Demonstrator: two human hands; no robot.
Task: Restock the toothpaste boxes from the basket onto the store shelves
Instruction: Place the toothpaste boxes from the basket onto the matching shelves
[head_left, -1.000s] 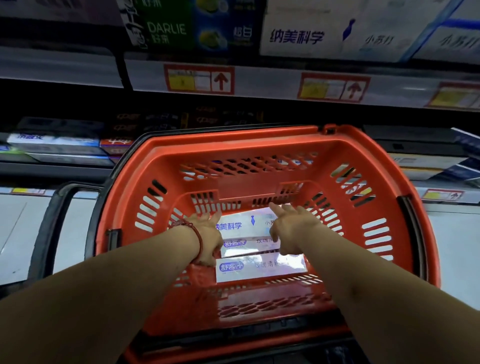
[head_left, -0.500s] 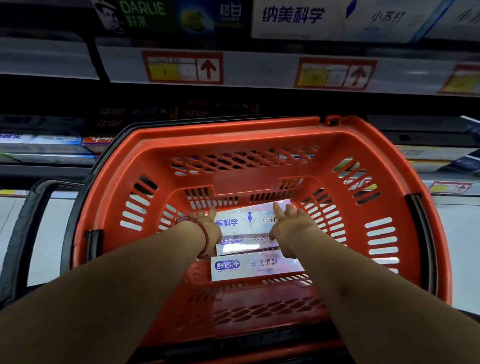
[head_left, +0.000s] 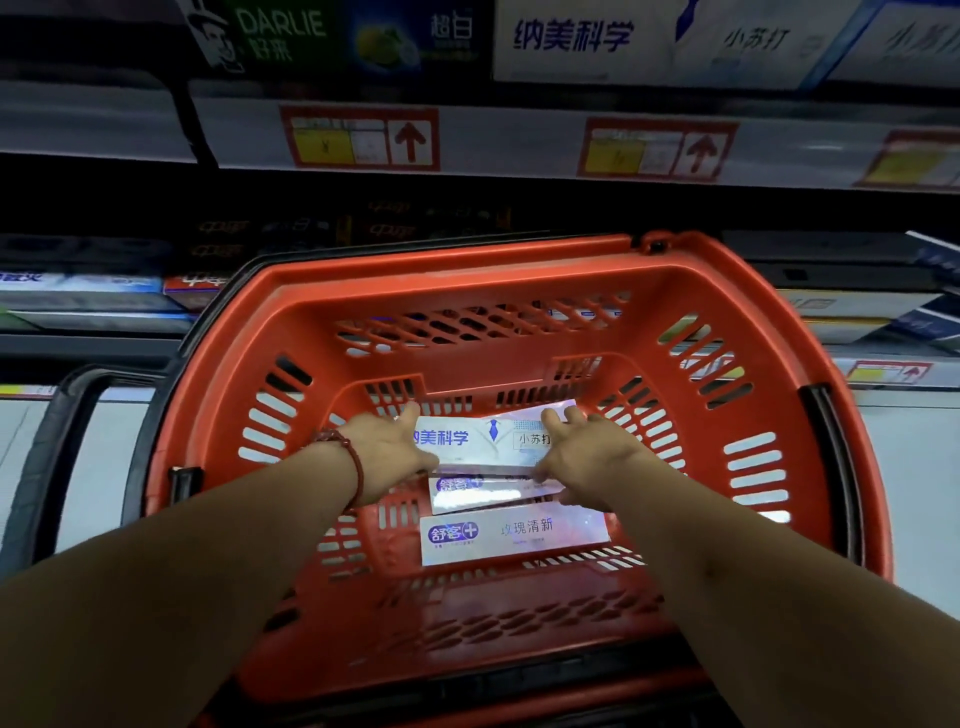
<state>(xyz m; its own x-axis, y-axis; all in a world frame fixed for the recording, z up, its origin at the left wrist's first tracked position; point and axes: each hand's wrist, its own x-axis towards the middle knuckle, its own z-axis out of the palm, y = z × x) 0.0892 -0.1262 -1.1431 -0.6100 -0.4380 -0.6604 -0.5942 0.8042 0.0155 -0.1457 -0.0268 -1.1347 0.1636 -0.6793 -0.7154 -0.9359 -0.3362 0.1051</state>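
An orange-red basket (head_left: 467, 265) fills the middle of the view, and three toothpaste boxes lie flat on its bottom. The farthest is a white box with blue lettering (head_left: 483, 441). My left hand (head_left: 384, 447), a red cord on its wrist, holds the box's left end between thumb and fingers. My right hand (head_left: 587, 452) holds the right end the same way. Nearer to me lie a shiny box (head_left: 483, 491), partly under my hands, and a shiny pink box with a blue logo (head_left: 514, 535).
Behind the basket runs a shelf edge with red price tags (head_left: 519, 140). White boxes of the same brand (head_left: 649, 41) and dark Darlie boxes (head_left: 291, 36) stand above it. More boxes lie on lower shelves at left (head_left: 78, 291) and right (head_left: 857, 312). The basket's black handle (head_left: 47, 467) hangs left.
Both hands have reached slightly farther into the basket and settled round the two ends of the white box. Its right end now sits a little higher.
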